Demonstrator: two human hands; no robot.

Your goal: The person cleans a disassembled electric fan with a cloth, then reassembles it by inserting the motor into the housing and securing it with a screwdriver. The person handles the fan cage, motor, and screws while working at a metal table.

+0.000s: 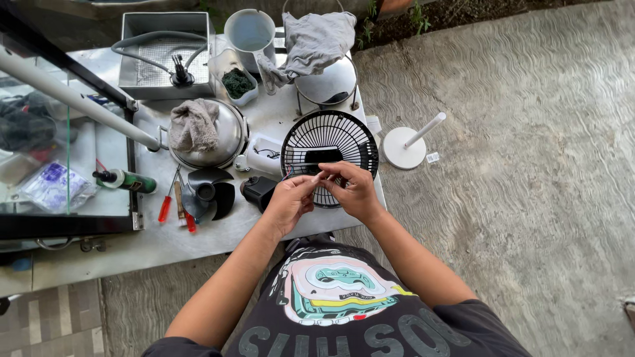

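Observation:
A black round fan grille [329, 147] lies on the grey metal table [198, 241] in front of me. My left hand [289, 201] and my right hand [354, 192] meet over its near edge, fingertips pinched together on thin wires [320, 176] coming from the fan body. What exactly the fingers grip is small and partly hidden. A black fan blade [210, 195] lies to the left of my left hand, and a small black motor part [258, 192] sits just beside it.
Red-handled screwdrivers [173, 201], a green tube [129, 180], a steel pot lid with a rag [202, 132], a metal tray with hose [165, 56], a pitcher [250, 33] and a white fan stand [407, 145] on the concrete floor. A glass cabinet [59, 165] stands left.

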